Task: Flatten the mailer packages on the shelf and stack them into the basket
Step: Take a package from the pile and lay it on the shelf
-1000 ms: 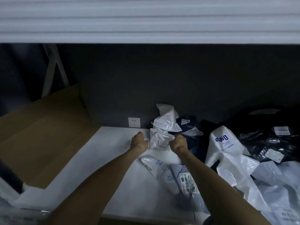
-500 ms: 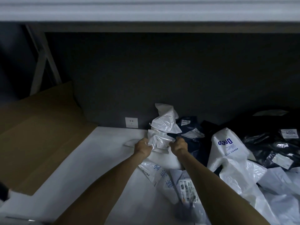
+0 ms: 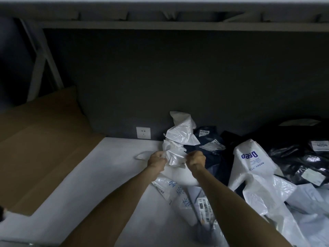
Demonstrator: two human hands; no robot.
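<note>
I am holding a crumpled white mailer (image 3: 175, 154) out at twelve o'clock, just above the white shelf (image 3: 106, 166) and close to the dark back wall. It is standing up in a glossy, wrinkled twist, its top flap leaning toward one o'clock, nowhere near flat. My left hand (image 3: 156, 160) is gripping its lower left edge, fingers curled tight into the plastic. My right hand (image 3: 195, 160) is clenching the lower right edge the same way, knuckles up. The two fists are sitting a little apart, with the bunched plastic between them. At six o'clock, under my forearms, a flat pale mailer (image 3: 170, 189) with blue characters is lying on the shelf. A navy mailer (image 3: 210, 143) is resting just beyond my right hand at one o'clock. At three o'clock a white lettered mailer (image 3: 252, 163) is slumping beside black mailers (image 3: 302, 157). A brown cardboard box (image 3: 44, 139) is sitting at nine o'clock.
</note>
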